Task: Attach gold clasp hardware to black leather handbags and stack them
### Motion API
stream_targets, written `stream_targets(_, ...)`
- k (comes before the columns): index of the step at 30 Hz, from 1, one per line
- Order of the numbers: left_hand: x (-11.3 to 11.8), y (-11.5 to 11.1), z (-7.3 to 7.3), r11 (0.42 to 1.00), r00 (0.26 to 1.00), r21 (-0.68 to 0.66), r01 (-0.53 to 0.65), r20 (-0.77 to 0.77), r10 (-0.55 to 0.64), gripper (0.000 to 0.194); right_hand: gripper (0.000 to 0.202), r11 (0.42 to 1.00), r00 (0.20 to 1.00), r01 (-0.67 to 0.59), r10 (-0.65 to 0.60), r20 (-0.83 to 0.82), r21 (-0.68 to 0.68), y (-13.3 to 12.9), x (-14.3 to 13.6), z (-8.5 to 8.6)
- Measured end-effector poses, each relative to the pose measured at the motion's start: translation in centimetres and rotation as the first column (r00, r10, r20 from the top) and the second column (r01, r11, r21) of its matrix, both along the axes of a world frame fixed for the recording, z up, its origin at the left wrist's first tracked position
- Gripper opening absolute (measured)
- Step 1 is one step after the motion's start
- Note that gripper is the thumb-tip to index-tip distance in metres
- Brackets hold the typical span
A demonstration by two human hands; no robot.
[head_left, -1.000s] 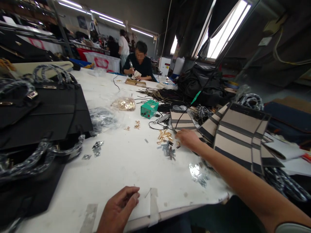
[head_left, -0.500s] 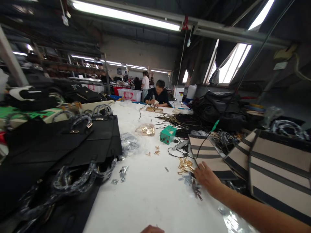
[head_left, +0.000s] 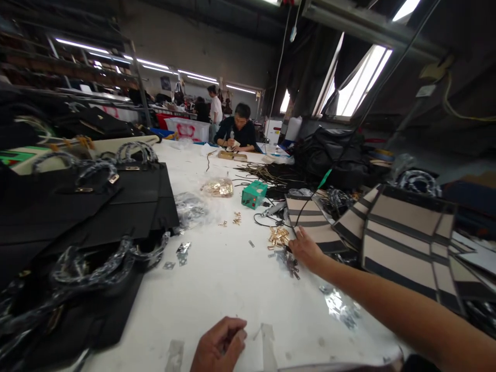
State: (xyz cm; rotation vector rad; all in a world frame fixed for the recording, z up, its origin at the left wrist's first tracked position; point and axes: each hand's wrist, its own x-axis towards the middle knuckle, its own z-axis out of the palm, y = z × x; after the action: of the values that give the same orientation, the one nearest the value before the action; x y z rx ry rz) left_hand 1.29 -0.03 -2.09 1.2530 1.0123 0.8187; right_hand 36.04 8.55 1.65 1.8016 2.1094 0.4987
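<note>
My right hand (head_left: 306,250) reaches out to the edge of a pile of gold-coloured metal fittings (head_left: 279,236). Its fingers are bent together at the pile, and a small dark thing shows by the fingertips, too small to name. Just nearer lie thin dark and silvery metal strips (head_left: 290,264). Over the near part of the white table (head_left: 217,279) is my left hand (head_left: 219,343), fingers curled in towards the thumb. Whatever it may hold is hidden. Flat silvery plates (head_left: 183,248) lie farther off to its left.
Black bag pieces (head_left: 147,196) with plastic-wrapped handles (head_left: 93,266) cover the left side. A green box with wires (head_left: 254,194) stands mid-table, near a bag of gold fittings (head_left: 218,187). Beige-and-black panels (head_left: 403,235) lie right. A co-worker (head_left: 238,129) sits at the far end.
The view has tipped downward and turned a little right. My left hand has come further into view at the bottom. My right hand stays by the gold fittings.
</note>
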Motion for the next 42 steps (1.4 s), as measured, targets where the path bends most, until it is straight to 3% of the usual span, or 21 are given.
stream_targets(5, -0.1, 0.0, 0.3, 0.999, 1.0, 0.033, 0.002, -0.016, -0.002, 0.038, 0.022, 0.996, 1.0, 0.029, -0.029, 0.008, -0.079, 0.4, -0.4, 0.1)
stream_targets(12, 0.0, -0.1, 0.6, 1.0, 1.0, 0.027, -0.005, -0.003, 0.005, 0.038, 0.029, 0.989, 0.991, 0.113, -0.119, -0.06, -0.095, 1.7, -0.1, 2.3)
stream_targets(20, -0.3, 0.0, 0.2, 1.0, 1.0, 0.026, 0.016, 0.008, -0.016, 0.036, 0.027, 0.985, 0.982, 0.098, -0.119, -0.148, -0.145, 3.4, -4.1, 2.6)
stream_targets(23, -0.4, 0.1, 0.2, 1.0, 1.0, 0.013, 0.022, 0.022, -0.022, 0.035, 0.028, 0.972, 0.969, 0.16, -0.188, -0.158, -0.174, 3.9, -4.4, 2.6)
stream_targets(28, -0.4, 0.2, 0.6, 0.998, 0.997, -0.057, 0.033, 0.064, -0.029, 0.037, 0.03, 0.917, 0.908, 0.344, -0.379, -0.176, -0.203, 4.2, -2.6, 2.4)
stream_targets(32, -0.5, 0.3, 0.5, 0.997, 0.997, -0.046, 0.054, 0.057, -0.051, 0.037, 0.039, 0.83, 0.798, 0.515, -0.556, -0.233, -0.216, 5.0, -0.2, 2.2)
stream_targets(36, -0.5, 0.5, 0.0, 0.998, 0.997, -0.031, 0.062, 0.042, -0.061, 0.036, 0.036, 0.775, 0.717, 0.573, -0.631, -0.295, -0.267, 6.3, 0.7, 1.4)
stream_targets(42, -0.4, 0.4, 0.6, 0.994, 0.995, -0.107, 0.037, 0.1, -0.026, 0.036, 0.041, 0.847, 0.717, 0.474, -0.529, -0.455, -0.238, 6.7, -2.3, 0.5)
